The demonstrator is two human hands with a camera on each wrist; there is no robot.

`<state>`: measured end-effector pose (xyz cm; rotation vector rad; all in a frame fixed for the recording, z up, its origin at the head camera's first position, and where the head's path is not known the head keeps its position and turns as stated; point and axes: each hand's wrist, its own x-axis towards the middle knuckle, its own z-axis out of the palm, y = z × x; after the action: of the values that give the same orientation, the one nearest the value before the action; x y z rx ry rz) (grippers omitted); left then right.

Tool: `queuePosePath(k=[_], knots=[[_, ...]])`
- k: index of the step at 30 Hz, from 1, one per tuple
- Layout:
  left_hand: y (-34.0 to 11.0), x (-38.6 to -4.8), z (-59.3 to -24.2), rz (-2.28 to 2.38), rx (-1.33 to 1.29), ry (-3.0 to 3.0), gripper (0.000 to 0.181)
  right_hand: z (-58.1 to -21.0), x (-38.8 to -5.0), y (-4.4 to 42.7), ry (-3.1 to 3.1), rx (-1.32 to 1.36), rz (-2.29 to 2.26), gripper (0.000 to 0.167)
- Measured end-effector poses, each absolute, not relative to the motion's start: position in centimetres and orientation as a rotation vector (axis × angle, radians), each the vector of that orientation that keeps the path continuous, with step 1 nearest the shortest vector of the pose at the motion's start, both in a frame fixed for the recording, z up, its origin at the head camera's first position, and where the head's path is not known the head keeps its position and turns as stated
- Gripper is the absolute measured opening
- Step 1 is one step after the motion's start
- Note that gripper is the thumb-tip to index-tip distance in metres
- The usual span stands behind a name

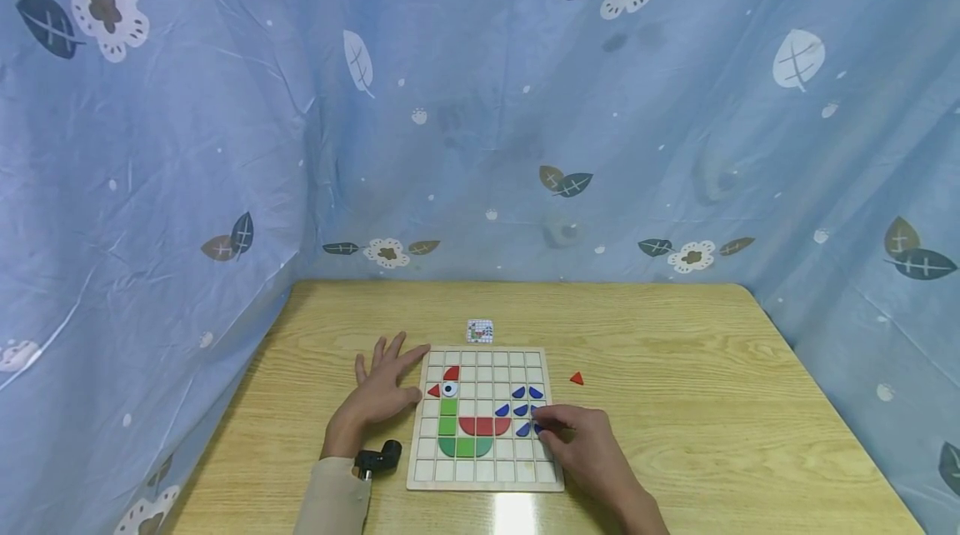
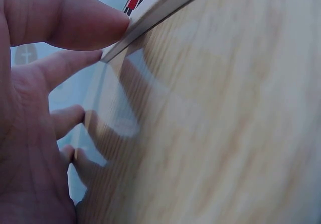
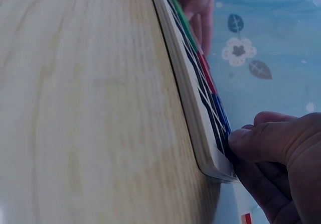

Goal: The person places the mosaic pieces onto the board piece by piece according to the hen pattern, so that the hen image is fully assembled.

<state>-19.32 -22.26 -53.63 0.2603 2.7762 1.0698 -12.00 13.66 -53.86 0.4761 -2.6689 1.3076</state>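
Observation:
A wooden grid board [image 1: 480,485] lies on the table with coloured pieces forming a bird-like figure. Green squares [image 1: 447,427] make its neck, red pieces [image 1: 476,427] its body, and several blue pieces [image 1: 521,410] sit at the right. My left hand [image 1: 382,393] has its fingers spread at the board's left edge; in the left wrist view the thumb [image 2: 95,20] and a fingertip touch that edge. At the right edge, my right hand [image 1: 585,443] bends its thumb and index finger around a blue piece [image 1: 538,428], partly hidden by the fingers.
A small picture card [image 1: 480,331] lies behind the board, showing a similar figure. One loose red triangle [image 1: 577,378] is to the right of the board. A black wrist device [image 1: 382,457] is by the left sleeve. Blue patterned curtains [image 1: 480,143] enclose the wooden table [image 1: 675,402].

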Motion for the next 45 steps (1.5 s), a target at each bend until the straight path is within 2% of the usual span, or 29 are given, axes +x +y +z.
queuePosePath(k=[18, 26, 37, 45], knots=[[-22.2, -19.3, -53.5, 1.089, 0.261, 2.785, 0.085, -53.6, -12.0, 13.3, -2.670, 0.575, 1.179, 0.031], [-22.3, -19.3, -53.6, 1.087, 0.262, 2.767, 0.085, -52.8, -12.3, 14.7, -2.673, 0.463, 1.207, 0.026], [-22.2, -19.3, -53.6, 1.070, 0.256, 2.777, 0.085, -50.8, -15.8, 20.2, -2.541, 0.547, 1.073, 0.033], [-22.3, -19.4, -53.6, 1.076, 0.267, 2.774, 0.083, -50.6, -18.1, 22.0, -2.580, 0.539, 1.097, 0.033]])
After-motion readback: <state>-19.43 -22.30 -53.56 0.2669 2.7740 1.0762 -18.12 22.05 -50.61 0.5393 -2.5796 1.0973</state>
